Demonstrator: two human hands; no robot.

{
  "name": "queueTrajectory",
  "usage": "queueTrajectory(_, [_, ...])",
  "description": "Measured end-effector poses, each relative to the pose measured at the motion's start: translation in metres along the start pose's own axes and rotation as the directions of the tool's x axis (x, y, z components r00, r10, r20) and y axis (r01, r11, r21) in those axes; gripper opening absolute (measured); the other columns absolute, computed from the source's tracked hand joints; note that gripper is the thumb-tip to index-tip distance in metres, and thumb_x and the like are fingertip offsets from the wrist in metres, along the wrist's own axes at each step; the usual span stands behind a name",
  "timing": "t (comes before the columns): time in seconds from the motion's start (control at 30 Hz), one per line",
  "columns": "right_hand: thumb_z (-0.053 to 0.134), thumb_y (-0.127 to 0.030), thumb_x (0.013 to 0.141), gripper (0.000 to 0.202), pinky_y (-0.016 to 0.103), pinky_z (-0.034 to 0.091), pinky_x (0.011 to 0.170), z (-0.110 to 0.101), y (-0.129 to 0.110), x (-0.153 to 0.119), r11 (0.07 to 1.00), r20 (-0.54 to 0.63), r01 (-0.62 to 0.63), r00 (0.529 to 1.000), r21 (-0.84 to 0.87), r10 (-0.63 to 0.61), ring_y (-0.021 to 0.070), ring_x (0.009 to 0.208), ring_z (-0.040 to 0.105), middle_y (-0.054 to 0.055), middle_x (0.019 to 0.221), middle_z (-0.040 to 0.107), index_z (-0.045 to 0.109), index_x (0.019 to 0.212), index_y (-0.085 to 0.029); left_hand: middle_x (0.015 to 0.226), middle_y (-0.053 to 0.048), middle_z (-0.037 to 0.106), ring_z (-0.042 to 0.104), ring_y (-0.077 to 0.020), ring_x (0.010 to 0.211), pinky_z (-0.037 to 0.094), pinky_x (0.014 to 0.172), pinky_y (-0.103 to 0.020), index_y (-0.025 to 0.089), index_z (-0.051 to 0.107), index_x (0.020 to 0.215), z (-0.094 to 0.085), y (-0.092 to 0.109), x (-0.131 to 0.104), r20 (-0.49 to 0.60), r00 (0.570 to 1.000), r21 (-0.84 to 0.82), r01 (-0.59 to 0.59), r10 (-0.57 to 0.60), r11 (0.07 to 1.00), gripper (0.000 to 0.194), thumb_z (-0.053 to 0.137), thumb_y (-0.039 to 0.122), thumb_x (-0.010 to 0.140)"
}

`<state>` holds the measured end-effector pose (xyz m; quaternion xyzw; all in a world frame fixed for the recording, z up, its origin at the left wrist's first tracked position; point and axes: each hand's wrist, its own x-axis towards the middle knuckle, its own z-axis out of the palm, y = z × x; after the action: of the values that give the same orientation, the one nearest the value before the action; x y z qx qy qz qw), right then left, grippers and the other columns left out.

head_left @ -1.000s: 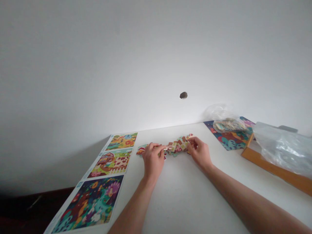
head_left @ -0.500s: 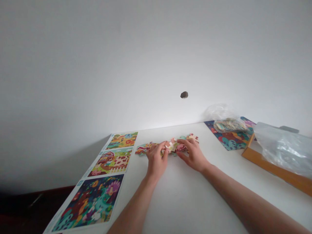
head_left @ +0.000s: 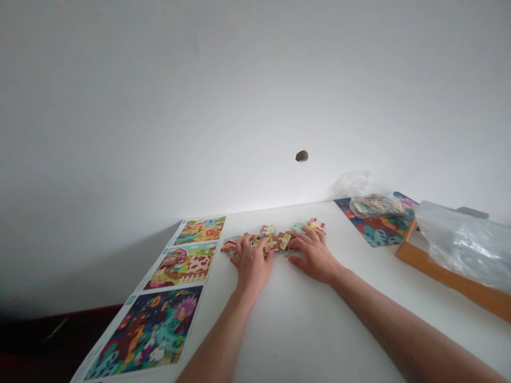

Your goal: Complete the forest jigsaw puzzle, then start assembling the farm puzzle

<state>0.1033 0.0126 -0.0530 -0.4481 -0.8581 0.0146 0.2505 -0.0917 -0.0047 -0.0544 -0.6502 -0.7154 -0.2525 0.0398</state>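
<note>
Several colourful jigsaw puzzle pieces point(head_left: 271, 243) lie in a loose row on the white table point(head_left: 271, 330). My left hand point(head_left: 252, 260) rests over the left part of the row, palm down with its fingers apart on the pieces. Over the right part lies my right hand point(head_left: 314, 255), fingers spread and touching the pieces there. A white and red piece point(head_left: 267, 230) sits at the back of the row between the hands. At the right end, a cream and red piece point(head_left: 316, 224) shows beyond my right fingers. Both hands cover some of the pieces.
Left of the row lies a sheet with a jungle picture point(head_left: 202, 230), a farm picture point(head_left: 181, 265) and a dark forest picture point(head_left: 147, 332). At the right are a plastic bag of pieces point(head_left: 375, 205) on a dark poster point(head_left: 377, 231), and an orange-edged box point(head_left: 447, 274) with clear plastic point(head_left: 463, 242).
A light piece held up between my hands is now down among the others. My left fingers have spread out over the pieces, and my right hand has lowered slightly.
</note>
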Motion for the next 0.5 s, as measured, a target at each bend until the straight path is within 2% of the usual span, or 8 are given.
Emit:
queueTrajectory(0.2, [0.07, -0.027, 0.085, 0.045, 0.051, 0.023, 0.106, 0.0009, 0.0005, -0.0004, 0.997, -0.029, 0.025, 0.999, 0.075, -0.022, 0.0319, 0.125, 0.037, 0.005, 0.13, 0.057, 0.054, 0.128, -0.026, 0.131, -0.009, 0.05, 0.038, -0.0341, 0.125, 0.034, 0.096, -0.054, 0.039, 0.067, 0.113, -0.0031, 0.0013, 0.0017, 0.047, 0.999, 0.014, 0.011, -0.011, 1.0, 0.033, 0.066, 0.032, 0.081])
queueTrajectory(0.33, [0.066, -0.028, 0.089, 0.035, 0.049, 0.028, 0.103, 0.0002, 0.0019, 0.0006, 0.988, -0.071, 0.085, 0.995, 0.132, -0.076, 0.0313, 0.122, 0.04, 0.007, 0.13, 0.056, 0.061, 0.123, -0.027, 0.13, -0.009, 0.05, 0.036, -0.0345, 0.128, 0.034, 0.097, -0.054, 0.038, 0.066, 0.114, -0.0044, 0.0025, 0.0017, 0.042, 0.999, -0.015, 0.016, -0.015, 1.0, 0.036, 0.068, 0.03, 0.079])
queueTrajectory(0.5, [0.058, -0.034, 0.095, 0.024, 0.045, 0.037, 0.094, -0.0011, 0.0001, 0.0009, 0.96, -0.139, 0.123, 0.986, 0.251, -0.09, 0.027, 0.107, 0.051, 0.009, 0.115, 0.061, 0.065, 0.117, -0.026, 0.131, -0.01, 0.05, 0.037, -0.0349, 0.127, 0.034, 0.098, -0.055, 0.037, 0.065, 0.117, -0.004, 0.0019, 0.0017, 0.041, 0.999, -0.032, 0.02, -0.018, 0.999, 0.041, 0.07, 0.03, 0.077])
